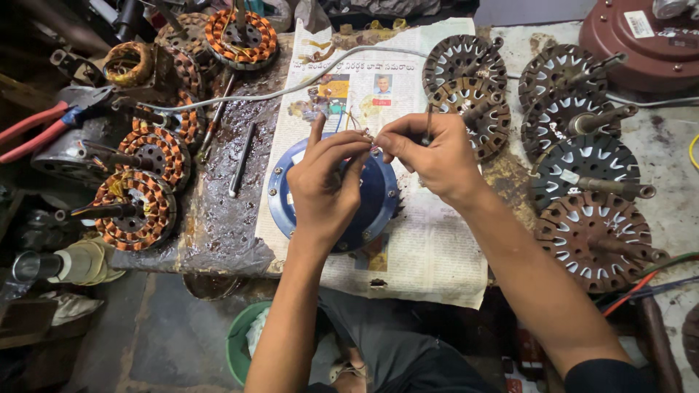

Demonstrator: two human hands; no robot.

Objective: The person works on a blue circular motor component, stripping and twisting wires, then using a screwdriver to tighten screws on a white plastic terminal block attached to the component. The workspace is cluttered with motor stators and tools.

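Copper-wound stators (140, 209) left; bare rotors (591, 231) right; red pliers (36, 127); green bucket (239, 348) below

Left hand (325, 185) and right hand (431, 153) pinching thin wires (362, 131) together above a blue round motor housing (378, 204) on newspaper (429, 255)

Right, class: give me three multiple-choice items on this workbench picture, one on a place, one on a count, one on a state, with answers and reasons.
1. Where does the blue cover lie?
A. on the newspaper
B. on the floor
C. in the green bucket

2. How many copper coils lie left of the newspaper?
A. none
B. one
C. several

3. What are the left hand and right hand doing?
A. resting flat
B. pinching thin wires between the fingertips
C. gripping the red pliers

Answers:
1 A, paper shows all round the cover.
2 C, wound coils crowd the left bench.
3 B, both hands' fingertips meet on the wires above the cover.
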